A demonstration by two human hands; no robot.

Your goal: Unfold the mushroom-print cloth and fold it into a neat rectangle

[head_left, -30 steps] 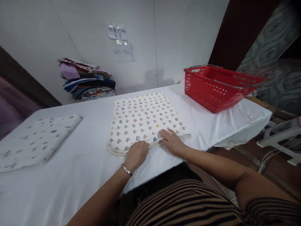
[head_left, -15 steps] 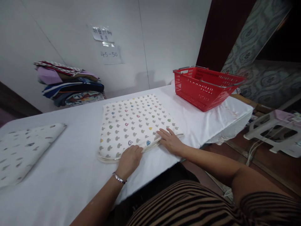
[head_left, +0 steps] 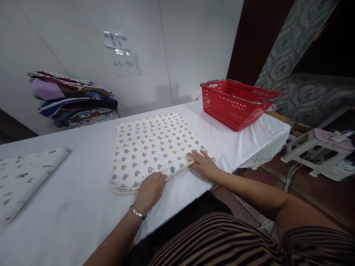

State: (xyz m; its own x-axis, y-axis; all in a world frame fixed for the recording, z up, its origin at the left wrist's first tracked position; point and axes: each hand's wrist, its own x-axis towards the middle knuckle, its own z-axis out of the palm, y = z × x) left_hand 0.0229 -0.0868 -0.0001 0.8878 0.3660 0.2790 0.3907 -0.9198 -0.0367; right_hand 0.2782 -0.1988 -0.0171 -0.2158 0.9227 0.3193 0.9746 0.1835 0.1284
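A folded cream cloth with a mushroom print (head_left: 155, 146) lies flat on the white table (head_left: 83, 199). My left hand (head_left: 151, 188), with a bracelet at the wrist, has its fingers curled at the cloth's near edge, gripping the layers. My right hand (head_left: 203, 165) rests flat with spread fingers on the cloth's near right corner. Both forearms reach in from the bottom of the view.
A red plastic basket (head_left: 235, 103) stands at the table's far right. A stack of folded fabrics (head_left: 73, 99) sits against the wall at the back left. Another folded printed cloth (head_left: 24, 177) lies at the left. A white stool (head_left: 318, 151) stands beyond the table's right end.
The view has swung to the right, so everything sits further left in the frame. Both hands stay on the cloth's near edge, with the right hand now closer to the corner.
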